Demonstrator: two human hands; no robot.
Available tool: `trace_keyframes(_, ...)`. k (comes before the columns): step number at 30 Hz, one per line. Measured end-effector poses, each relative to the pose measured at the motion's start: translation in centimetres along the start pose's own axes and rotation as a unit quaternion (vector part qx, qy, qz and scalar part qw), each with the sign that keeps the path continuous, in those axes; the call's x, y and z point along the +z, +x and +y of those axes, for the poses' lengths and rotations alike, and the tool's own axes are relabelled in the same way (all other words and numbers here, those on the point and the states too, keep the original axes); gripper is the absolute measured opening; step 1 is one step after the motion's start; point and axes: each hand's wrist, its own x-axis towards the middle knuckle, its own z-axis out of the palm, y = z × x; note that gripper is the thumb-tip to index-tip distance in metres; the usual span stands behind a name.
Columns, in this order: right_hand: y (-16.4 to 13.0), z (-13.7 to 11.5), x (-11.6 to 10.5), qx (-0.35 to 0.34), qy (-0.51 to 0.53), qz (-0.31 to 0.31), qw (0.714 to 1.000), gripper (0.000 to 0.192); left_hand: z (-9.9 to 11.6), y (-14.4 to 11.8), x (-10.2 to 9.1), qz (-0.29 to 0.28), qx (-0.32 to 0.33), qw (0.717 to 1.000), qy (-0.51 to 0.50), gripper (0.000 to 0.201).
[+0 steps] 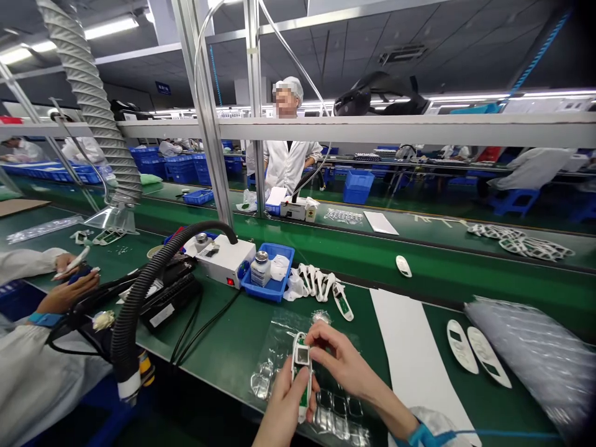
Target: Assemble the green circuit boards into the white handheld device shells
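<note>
Both hands pinch slim white plastic shell (302, 372): left hand (284, 406) wraps base, right hand (342, 360) fingertips top.

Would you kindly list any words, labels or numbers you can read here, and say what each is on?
None can be read.
Blue hanging sign: white characters, too small and blurred.
Jar label in the blue tray: too small.
White part held in both hands: no text visible.
</note>
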Motion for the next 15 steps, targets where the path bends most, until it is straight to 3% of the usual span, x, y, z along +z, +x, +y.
trace_keyframes(5, -0.8, 0.2, 0.4, 0.000, -0.002, 0.031, 1.000, 0.009, -0.8, 0.3, 0.0, 0.008, 0.049, 0.995, 0.087, 0.051)
trace_keyframes(9, -0.9, 0.2, 0.7, 0.005, -0.003, 0.043, 0.999, 0.010, -0.9, 0.1, 0.1, -0.006, 0.047, 0.985, 0.164, 0.054)
trace_keyframes(15, -2.0, -0.3, 1.4, -0.046, -0.111, 0.044, 0.992, 0.009, -0.5, -0.2, 0.1, 0.044, 0.047, 0.987, 0.146, 0.060)
